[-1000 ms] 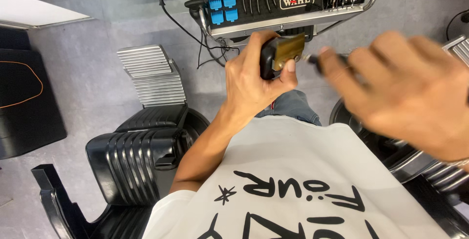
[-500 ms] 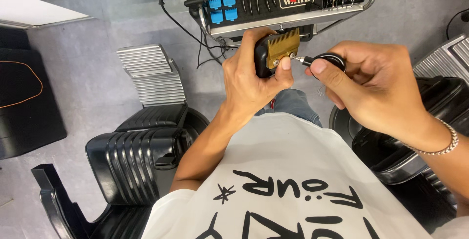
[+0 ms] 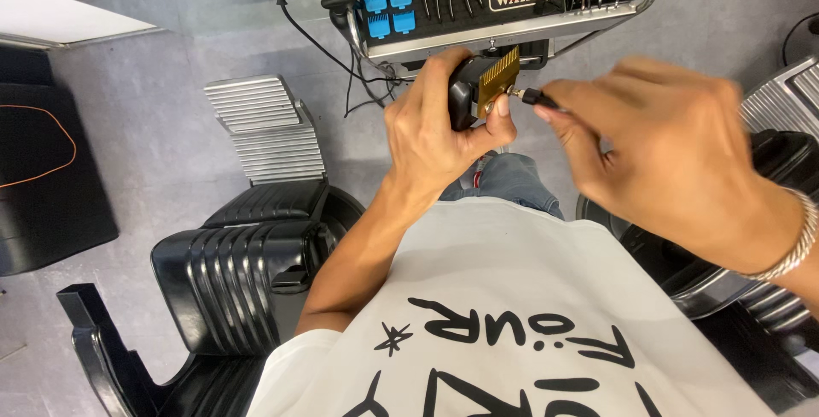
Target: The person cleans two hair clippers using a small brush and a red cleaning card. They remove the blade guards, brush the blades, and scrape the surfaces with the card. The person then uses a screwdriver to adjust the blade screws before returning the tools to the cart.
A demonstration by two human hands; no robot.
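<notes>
My left hand (image 3: 439, 127) grips a black hair clipper (image 3: 467, 97) with a gold blade (image 3: 498, 78) facing up. My right hand (image 3: 657, 153), blurred, pinches a small dark screwdriver (image 3: 533, 97). Its tip rests on the gold blade next to my left thumb. A silver bracelet (image 3: 793, 242) circles my right wrist. Both hands are held over my lap, above a white printed shirt (image 3: 512, 332) and jeans (image 3: 508, 178).
A metal tool tray (image 3: 512, 29) stands ahead with blue clipper guards (image 3: 388, 3), combs and scissors on a black mat. A black barber chair (image 3: 239, 272) with a ribbed metal footrest (image 3: 264, 127) sits on the left. Another chair (image 3: 785, 153) is at the right. A black cord (image 3: 316, 37) trails over the grey floor.
My right hand came in from the right and set the screwdriver tip against the gold blade. My left hand has kept the clipper almost still.
</notes>
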